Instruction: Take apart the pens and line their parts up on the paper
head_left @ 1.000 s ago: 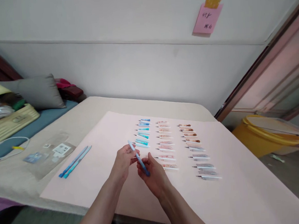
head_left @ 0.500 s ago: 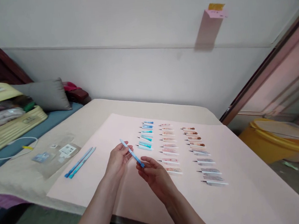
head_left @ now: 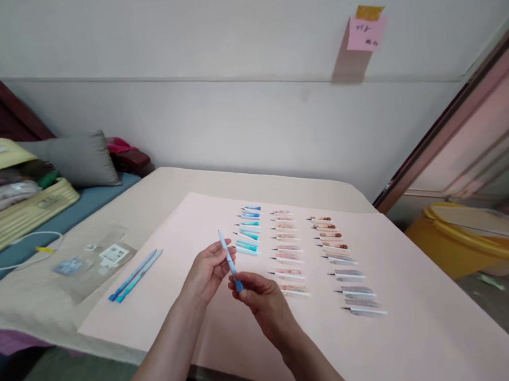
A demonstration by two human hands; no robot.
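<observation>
A slim light-blue pen (head_left: 228, 257) with a darker blue lower end is tilted between my hands, above the pale pink sheet (head_left: 182, 321). My left hand (head_left: 210, 271) pinches its upper barrel between thumb and fingers. The fingers of my right hand (head_left: 261, 302) are closed on the dark blue end. To the left lie two more blue pens (head_left: 137, 278) side by side. Just beyond my hands is a column of blue and teal pen parts with dark tips (head_left: 248, 245). Pink pen parts (head_left: 288, 247) and brown and grey ones (head_left: 350, 274) form further columns on the right.
Clear plastic packaging with a white label (head_left: 114, 253) lies at the table's left. Farther left are a grey cushion (head_left: 86, 160), a yellowish container (head_left: 26, 198) and a white cable (head_left: 26, 265). A yellow bin (head_left: 468, 240) stands beyond the right edge. A pink note (head_left: 365, 33) hangs on the wall.
The pen has turned more upright. My right hand's fingers, more spread before, have closed around its lower end. The pink wall note has swung down flat, showing its writing.
</observation>
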